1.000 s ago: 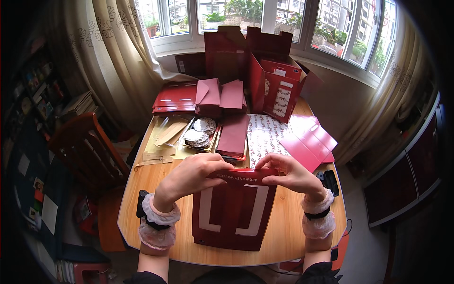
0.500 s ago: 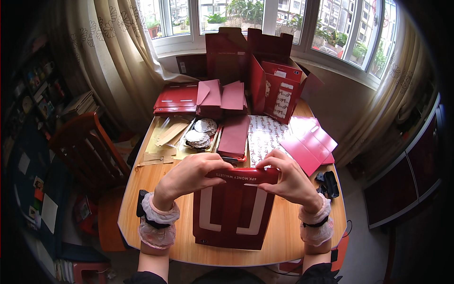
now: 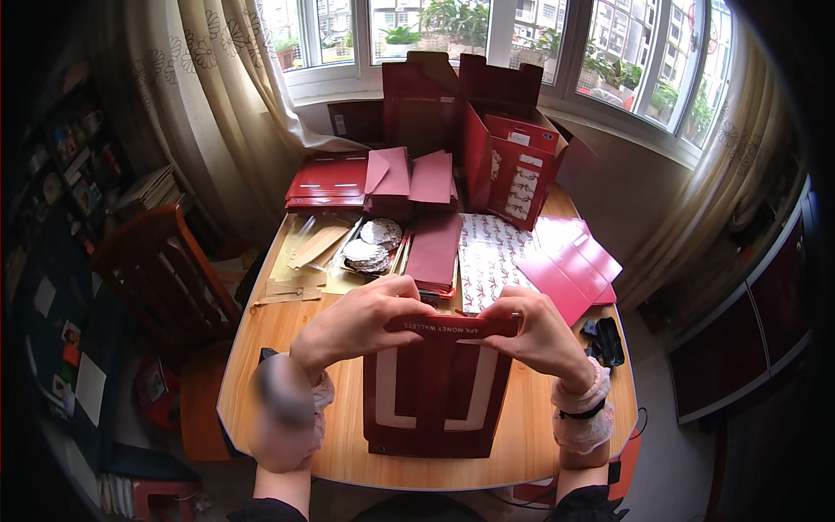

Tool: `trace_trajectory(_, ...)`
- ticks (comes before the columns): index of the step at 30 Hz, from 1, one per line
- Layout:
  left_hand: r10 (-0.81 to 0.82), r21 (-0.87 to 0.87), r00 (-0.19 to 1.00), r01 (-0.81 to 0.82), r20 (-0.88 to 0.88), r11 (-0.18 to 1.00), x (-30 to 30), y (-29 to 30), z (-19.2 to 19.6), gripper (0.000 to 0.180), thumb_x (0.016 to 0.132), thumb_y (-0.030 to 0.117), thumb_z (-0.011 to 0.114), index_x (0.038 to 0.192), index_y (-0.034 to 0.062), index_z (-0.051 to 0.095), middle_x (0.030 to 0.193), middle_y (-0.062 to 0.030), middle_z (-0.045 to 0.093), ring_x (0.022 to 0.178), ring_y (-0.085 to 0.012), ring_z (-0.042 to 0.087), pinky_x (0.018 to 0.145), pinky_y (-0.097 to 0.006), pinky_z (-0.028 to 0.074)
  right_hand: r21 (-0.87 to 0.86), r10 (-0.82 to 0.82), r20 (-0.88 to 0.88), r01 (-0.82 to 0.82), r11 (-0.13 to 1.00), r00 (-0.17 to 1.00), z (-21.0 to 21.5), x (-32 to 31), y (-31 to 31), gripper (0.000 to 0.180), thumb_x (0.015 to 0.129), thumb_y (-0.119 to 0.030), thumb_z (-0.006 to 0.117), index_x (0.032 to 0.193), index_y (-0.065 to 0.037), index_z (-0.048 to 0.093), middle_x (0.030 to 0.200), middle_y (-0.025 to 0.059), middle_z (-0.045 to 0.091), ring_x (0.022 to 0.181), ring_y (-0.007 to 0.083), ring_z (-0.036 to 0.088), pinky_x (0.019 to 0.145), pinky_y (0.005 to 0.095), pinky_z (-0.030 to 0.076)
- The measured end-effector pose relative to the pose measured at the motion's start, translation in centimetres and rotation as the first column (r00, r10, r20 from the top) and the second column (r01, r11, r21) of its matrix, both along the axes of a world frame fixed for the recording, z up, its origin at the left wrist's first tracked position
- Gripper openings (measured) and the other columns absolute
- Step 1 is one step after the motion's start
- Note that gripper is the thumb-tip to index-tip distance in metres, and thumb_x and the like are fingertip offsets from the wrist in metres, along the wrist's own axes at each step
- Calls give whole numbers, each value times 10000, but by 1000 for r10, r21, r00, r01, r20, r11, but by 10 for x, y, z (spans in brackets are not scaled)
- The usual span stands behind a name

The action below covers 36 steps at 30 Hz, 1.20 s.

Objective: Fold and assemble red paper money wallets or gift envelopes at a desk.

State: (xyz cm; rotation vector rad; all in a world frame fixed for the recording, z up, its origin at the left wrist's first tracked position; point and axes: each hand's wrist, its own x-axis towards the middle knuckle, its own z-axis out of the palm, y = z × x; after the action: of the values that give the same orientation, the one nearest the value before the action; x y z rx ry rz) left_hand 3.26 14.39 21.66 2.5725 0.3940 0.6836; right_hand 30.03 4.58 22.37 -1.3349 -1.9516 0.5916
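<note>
I'm pinching both hands, left point(image 3: 361, 322) and right point(image 3: 535, 335), on the red packet point(image 3: 439, 391); envelope stacks point(image 3: 433, 252) are crowding the table point(image 3: 278, 348) behind.

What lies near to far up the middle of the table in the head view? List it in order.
Dark red package gripped at its top edge by the left hand and right hand → stack of maroon envelopes → pink folded envelopes → open red cardboard box.

Bare left hand point(image 3: 361, 317), bare right hand point(image 3: 535, 335), pale pink frilly elastic cuffs at both wrists, thin black band over the right cuff, dark sleeve ends at lower edge, left forearm partly blurred
</note>
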Motion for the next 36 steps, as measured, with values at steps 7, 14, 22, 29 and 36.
trace_trajectory(7, 31, 107, 999, -28, -27, 994, 4, -2, 0, 364, 795, 133, 780, 1146, 92, 689, 934, -73, 627, 893, -267, 636, 780, -370, 535, 70, 11, 169, -23, 997, 986, 0, -3, 2, 254, 727, -105, 803, 955, -31, 717, 856, 104, 626, 859, 271, 632, 765, 371, 505)
trace_trajectory(14, 55, 170, 997, -46, -49, 984, 12, -5, 0, 381, 789, 173, 798, 1145, 101, 682, 932, -68, 646, 895, -269, 647, 790, -382, 535, 198, -25, 252, -26, 980, 967, -3, -15, 1, 291, 707, -122, 835, 965, -41, 728, 872, 93, 631, 837, 258, 628, 738, 360, 510)
trace_trajectory(22, 94, 117, 994, -99, 53, 988, 7, 5, -4, 489, 751, 172, 843, 1194, 84, 655, 985, -83, 683, 923, -259, 665, 845, -369, 541, 164, -92, 190, 61, 985, 977, 8, -4, -6, 226, 727, -117, 802, 935, -54, 743, 878, 78, 627, 840, 268, 642, 742, 370, 516)
trace_trajectory(29, 128, 63, 991, -130, 33, 989, 4, 11, -10, 428, 743, 204, 857, 1096, 62, 664, 1016, -82, 687, 929, -254, 664, 839, -362, 538, 145, -99, 149, 77, 986, 984, 10, -3, -4, 225, 701, -97, 819, 907, -39, 747, 865, 72, 609, 829, 255, 623, 736, 364, 505)
trace_trajectory(36, 122, 145, 989, -133, 83, 980, 6, 8, -7, 298, 733, 202, 857, 950, 82, 692, 919, -59, 637, 903, -249, 622, 824, -369, 518, 161, -84, 180, 55, 985, 980, 6, 0, -1, 212, 695, -91, 816, 880, -37, 730, 843, 77, 594, 834, 259, 609, 739, 372, 495)
